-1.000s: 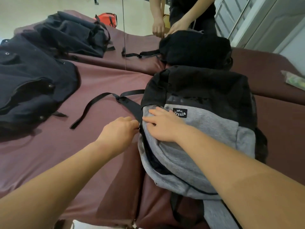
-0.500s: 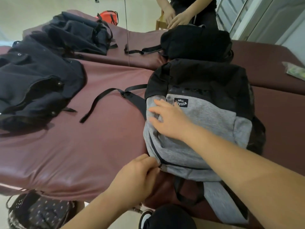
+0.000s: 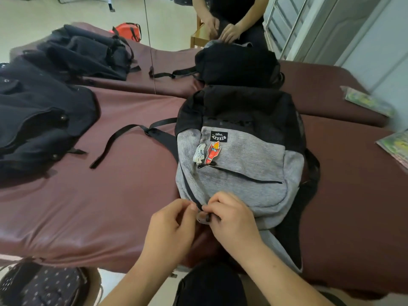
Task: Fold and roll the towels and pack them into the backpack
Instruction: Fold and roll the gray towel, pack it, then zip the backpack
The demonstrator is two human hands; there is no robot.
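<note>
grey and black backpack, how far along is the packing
Done: the grey and black fabric backpack on the maroon padded table bulges as if packed. In hand: left hand and right hand pinch at its main zip by the near edge. Left: finishing the zip.

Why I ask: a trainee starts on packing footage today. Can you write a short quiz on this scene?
1. True or false: the left hand and the right hand both pinch at the main zipper on the near end of the backpack.
2. How many charms lie on the backpack's grey front? A) one B) two C) four
3. Fill in: the loose black strap lies on the padded surface to the person's ___ of the backpack.
Key: 1 true. 2 B. 3 left.
</note>
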